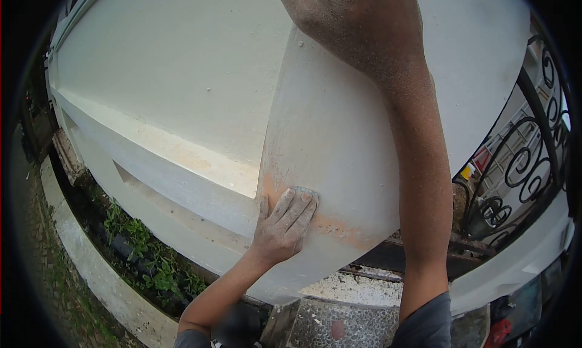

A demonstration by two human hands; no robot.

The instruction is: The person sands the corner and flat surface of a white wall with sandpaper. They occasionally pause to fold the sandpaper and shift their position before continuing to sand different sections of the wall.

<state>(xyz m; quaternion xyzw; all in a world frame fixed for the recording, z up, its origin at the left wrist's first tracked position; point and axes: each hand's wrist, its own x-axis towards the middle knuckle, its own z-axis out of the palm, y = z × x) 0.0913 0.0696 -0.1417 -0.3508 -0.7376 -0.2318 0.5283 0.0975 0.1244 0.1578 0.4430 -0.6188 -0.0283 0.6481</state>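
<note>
My left hand (pixel 282 228), dusted white, presses a small piece of sandpaper (pixel 307 193) against a white wall pillar (pixel 339 136). Blue lettering shows on the sandpaper beyond the fingertips. Around it the pillar has a worn orange-brown patch (pixel 339 230) with scraped, rough spots. My right arm reaches up across the view, and my right hand (pixel 351 21), also dusty, is at the top edge near the upper pillar. Its fingers are cut off or hidden, so what it touches or holds cannot be seen.
A cream wall panel (pixel 176 75) with a projecting ledge (pixel 157 142) adjoins the pillar on the left. Below runs a ditch with green plants (pixel 163 275) beside a concrete curb (pixel 91 251). Black scrolled ironwork (pixel 524 148) stands at right, with speckled paving (pixel 339 324) at the bottom.
</note>
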